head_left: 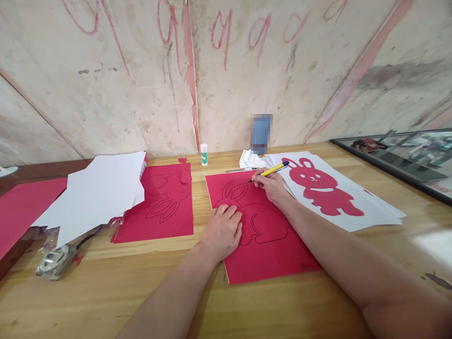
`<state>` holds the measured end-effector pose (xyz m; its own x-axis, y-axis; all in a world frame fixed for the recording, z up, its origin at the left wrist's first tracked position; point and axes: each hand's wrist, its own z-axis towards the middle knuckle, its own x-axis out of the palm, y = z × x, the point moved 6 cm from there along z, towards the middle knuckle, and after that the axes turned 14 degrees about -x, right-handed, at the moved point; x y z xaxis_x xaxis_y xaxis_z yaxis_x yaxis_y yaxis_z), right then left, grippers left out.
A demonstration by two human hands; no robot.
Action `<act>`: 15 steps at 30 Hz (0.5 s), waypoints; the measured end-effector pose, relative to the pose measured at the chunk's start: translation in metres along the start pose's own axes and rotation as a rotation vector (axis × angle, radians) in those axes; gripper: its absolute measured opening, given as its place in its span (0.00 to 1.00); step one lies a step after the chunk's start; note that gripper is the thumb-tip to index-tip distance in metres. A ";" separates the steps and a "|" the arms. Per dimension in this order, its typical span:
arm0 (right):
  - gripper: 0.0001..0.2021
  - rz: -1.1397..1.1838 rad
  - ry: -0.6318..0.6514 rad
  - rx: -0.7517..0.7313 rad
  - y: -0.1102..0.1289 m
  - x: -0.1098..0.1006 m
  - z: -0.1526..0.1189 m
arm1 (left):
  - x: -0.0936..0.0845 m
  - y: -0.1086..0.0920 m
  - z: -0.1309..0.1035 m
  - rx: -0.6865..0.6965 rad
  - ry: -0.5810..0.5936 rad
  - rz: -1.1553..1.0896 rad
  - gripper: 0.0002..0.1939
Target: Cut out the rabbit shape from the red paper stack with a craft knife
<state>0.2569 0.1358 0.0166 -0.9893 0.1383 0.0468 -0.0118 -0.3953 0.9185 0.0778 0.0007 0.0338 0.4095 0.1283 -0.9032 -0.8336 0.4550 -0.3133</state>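
A red sheet of paper (263,268) lies in front of me, bearing a rabbit outline (271,221) in dark lines. My left hand (223,230) rests on the sheet's left side with its fingers laid on the paper, covering part of the rabbit's head. In my right hand (271,186) is a yellow pen (271,171) with a blue end, gripped between thumb and fingers. Its dark tip points at the paper just right of the rabbit's ears. Whether the tip touches the paper I cannot tell.
Left stands another red sheet (176,223) with a rabbit drawing, beside white papers (102,188) and a tape measure (55,260). A glue stick (204,155) is near the wall. On the right, a red rabbit cutout (318,181) lies on white sheets (374,212), near a black-framed pane (399,174).
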 end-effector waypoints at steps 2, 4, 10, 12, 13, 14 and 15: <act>0.10 -0.011 -0.008 0.002 0.001 0.000 0.000 | 0.000 0.000 0.000 -0.001 0.001 0.003 0.12; 0.09 -0.016 -0.014 0.001 0.001 0.001 0.000 | -0.001 0.001 -0.001 0.002 -0.005 0.000 0.12; 0.08 0.017 -0.022 -0.029 0.001 0.002 0.000 | 0.000 0.003 -0.002 0.017 -0.011 -0.024 0.14; 0.07 0.017 -0.018 -0.057 0.003 0.002 0.000 | 0.001 0.004 -0.002 0.023 -0.020 -0.040 0.14; 0.08 0.017 -0.019 -0.057 0.004 0.002 -0.001 | 0.002 0.004 -0.002 0.027 -0.024 -0.043 0.14; 0.08 0.013 -0.021 -0.053 0.004 0.002 -0.001 | 0.002 0.004 -0.002 0.034 -0.027 -0.045 0.14; 0.08 0.006 -0.015 -0.047 0.004 0.003 -0.001 | 0.002 0.004 -0.002 0.039 -0.028 -0.047 0.14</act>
<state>0.2542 0.1335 0.0200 -0.9870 0.1498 0.0585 -0.0133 -0.4383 0.8987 0.0747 0.0010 0.0300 0.4585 0.1307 -0.8791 -0.7986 0.4947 -0.3430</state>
